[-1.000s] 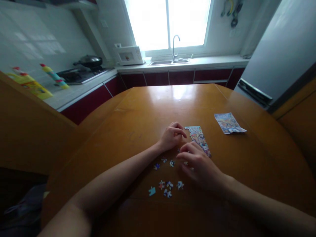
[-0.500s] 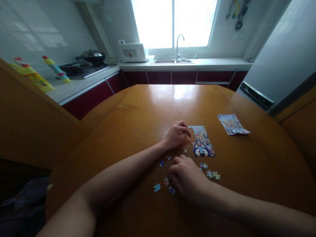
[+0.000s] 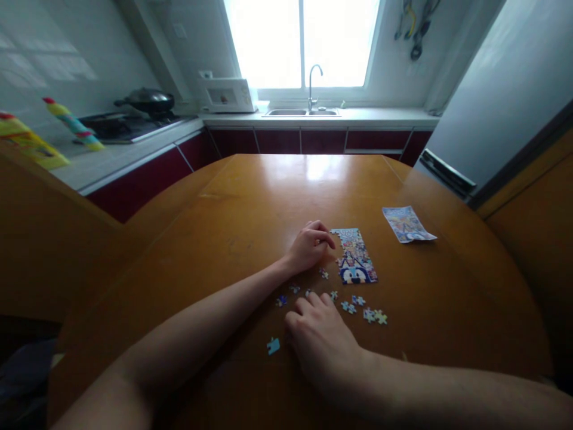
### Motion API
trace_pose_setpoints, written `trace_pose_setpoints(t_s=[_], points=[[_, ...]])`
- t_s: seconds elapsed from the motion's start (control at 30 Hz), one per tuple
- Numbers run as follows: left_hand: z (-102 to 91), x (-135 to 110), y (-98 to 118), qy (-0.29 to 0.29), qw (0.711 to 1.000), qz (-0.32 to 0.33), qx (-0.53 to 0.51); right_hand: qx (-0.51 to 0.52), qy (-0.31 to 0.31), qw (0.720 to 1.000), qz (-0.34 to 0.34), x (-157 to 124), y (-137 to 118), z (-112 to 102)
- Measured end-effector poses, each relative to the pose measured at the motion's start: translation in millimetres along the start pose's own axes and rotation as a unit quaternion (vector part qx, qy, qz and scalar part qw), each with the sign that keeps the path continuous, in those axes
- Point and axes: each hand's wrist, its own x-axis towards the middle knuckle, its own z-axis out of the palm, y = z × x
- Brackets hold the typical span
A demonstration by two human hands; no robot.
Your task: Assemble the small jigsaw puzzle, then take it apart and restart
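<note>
Now: right hand (image 3: 323, 340) drawn back from the puzzle panel (image 3: 355, 263) to the loose pieces (image 3: 358, 306).

Panel uncovered since a second ago, lying flat on the counter (image 3: 268, 203), long axis running away from the person, blue face end nearest; so sorting seems to be on, not fitting. Left hand (image 3: 308, 246) rests at the panel's left edge, fingers curled closed, contents unseen. Right hand sits below-left of the panel, fingers bent over pieces; whether they grip one I cannot tell. Leaflet (image 3: 406, 224) lies well right of the panel.
</note>
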Motion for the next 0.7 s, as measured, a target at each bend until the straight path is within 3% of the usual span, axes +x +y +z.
trace_pose_setpoints(t_s=[0.3, 0.47, 0.6, 0.7], points=[[-2.7, 0, 1, -0.011, 1.000, 0.010, 0.012, -0.019, -0.046, 0.999, -0.004, 6, -6, -4], [-2.4, 1, 0, -0.012, 1.000, 0.012, 0.012, 0.061, -0.047, 0.996, -0.040, 5, -2, -6], [-2.5, 0, -2, -0.008, 1.000, 0.008, 0.018, 0.190, 0.035, 0.981, -0.034, -1, 25, -15], [-2.7, 0, -2, -0.002, 1.000, 0.004, 0.019, 0.313, 0.138, 0.940, 0.014, 2, 69, -27]])
